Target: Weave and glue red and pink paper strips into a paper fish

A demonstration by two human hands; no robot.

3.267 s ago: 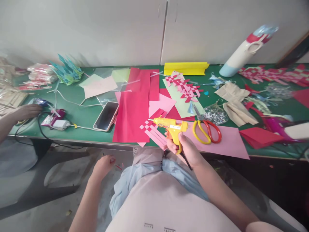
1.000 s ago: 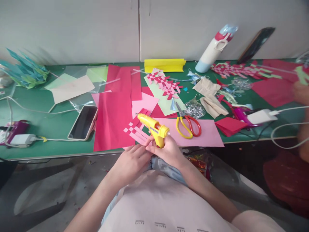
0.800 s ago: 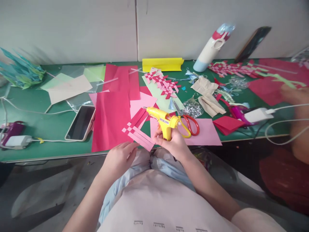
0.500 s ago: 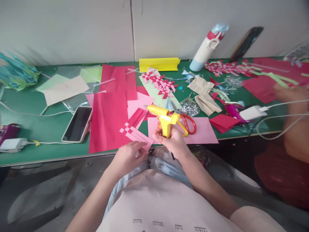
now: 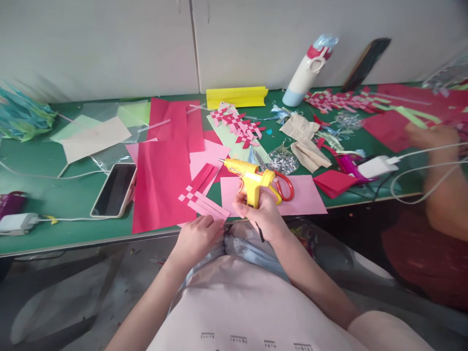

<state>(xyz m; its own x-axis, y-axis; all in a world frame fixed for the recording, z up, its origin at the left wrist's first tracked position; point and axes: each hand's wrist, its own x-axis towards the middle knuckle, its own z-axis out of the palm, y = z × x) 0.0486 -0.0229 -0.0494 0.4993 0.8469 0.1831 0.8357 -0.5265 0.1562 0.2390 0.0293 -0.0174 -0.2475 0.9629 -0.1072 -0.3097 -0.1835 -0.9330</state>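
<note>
My right hand (image 5: 265, 214) is wrapped round the handle of a yellow hot glue gun (image 5: 248, 175), whose metal nozzle points left. Just below that nozzle lies a small woven paper piece (image 5: 190, 194) in red and pink, its loose strips running out in two directions. At the table's front edge my left hand (image 5: 201, 236) has its fingers bent and closed over the lower ends of the pink strips; its fingertips are partly hidden. Red-handled scissors (image 5: 287, 187) rest behind the glue gun, on a pink sheet (image 5: 305, 195).
Red sheets (image 5: 161, 185), a phone (image 5: 115, 190) and finished woven pieces (image 5: 239, 126) lie around. Farther back stand a yellow folded strip (image 5: 237, 97) and a bottle (image 5: 307, 73). At right, another person's hand (image 5: 426, 136) is beside green strips, near a white cable (image 5: 431, 151).
My left hand's fingers have drawn in more closely on the strip ends. The glue gun stays nearly where it was in my right hand. The whole view has shifted slightly.
</note>
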